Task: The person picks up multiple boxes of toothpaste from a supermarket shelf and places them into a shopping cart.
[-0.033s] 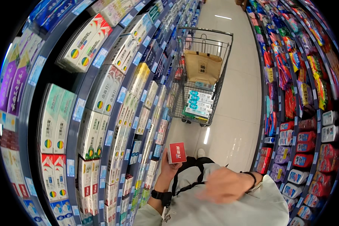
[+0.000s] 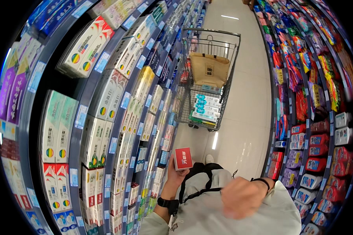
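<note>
My left hand [image 2: 176, 174] is wrapped round a small red-and-white carton [image 2: 183, 158], held upright in front of my body beside the left shelves. The carton's red face with white lettering points up toward me. My right hand [image 2: 243, 196], with a dark band at the wrist, hovers over my light grey jacket [image 2: 208, 213]. Motion smears its fingers, so whether it holds anything is unclear. Ahead stands a wire shopping cart [image 2: 239, 51] with a tan bag [image 2: 209, 66] and several white-and-teal boxes [image 2: 206, 109] in it.
A tall shelf of toothpaste-like cartons [image 2: 94, 145] lines my left, close to my left arm. On the right, another shelf holds colourful packets [image 2: 302, 98] and plastic tubs [image 2: 315, 164]. A shiny tiled floor [image 2: 247, 117] runs between them past the cart.
My right hand has shifted slightly to the right, over my jacket. My left hand keeps its hold on the carton, and the whole view has moved a little.
</note>
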`<state>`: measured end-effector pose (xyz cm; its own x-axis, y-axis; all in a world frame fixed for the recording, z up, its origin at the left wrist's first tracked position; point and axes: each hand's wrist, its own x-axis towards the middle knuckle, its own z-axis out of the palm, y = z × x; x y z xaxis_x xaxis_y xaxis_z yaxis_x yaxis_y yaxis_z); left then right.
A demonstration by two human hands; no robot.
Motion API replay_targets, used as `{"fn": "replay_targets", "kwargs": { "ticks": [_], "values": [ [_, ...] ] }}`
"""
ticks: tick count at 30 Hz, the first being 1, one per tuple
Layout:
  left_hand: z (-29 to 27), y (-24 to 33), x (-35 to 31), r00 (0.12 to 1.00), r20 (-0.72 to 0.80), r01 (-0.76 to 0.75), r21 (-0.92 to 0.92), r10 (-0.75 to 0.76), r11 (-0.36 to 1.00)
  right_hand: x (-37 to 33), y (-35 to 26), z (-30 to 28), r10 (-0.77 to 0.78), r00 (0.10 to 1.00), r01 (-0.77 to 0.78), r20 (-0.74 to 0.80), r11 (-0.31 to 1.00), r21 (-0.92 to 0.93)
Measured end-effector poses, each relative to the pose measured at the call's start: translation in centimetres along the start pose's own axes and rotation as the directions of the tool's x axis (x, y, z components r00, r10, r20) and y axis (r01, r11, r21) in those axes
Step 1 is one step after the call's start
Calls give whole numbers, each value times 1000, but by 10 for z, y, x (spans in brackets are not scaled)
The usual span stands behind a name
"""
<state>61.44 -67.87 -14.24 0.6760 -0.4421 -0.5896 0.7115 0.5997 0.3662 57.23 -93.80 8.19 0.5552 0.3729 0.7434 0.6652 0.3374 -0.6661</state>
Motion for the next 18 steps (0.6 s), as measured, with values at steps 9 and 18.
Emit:
{"fn": "replay_targets", "kwargs": {
  "ticks": [9, 18],
  "values": [
    [-12, 38, 12, 999, 40, 32, 9, -32, 999, 73, -13, 27, -299, 954, 264, 31, 882, 391],
    [-79, 78, 16, 977, 213, -29, 13, 26, 999, 68, 50, 43, -220, 974, 154, 46, 804, 574]
  ]
}}
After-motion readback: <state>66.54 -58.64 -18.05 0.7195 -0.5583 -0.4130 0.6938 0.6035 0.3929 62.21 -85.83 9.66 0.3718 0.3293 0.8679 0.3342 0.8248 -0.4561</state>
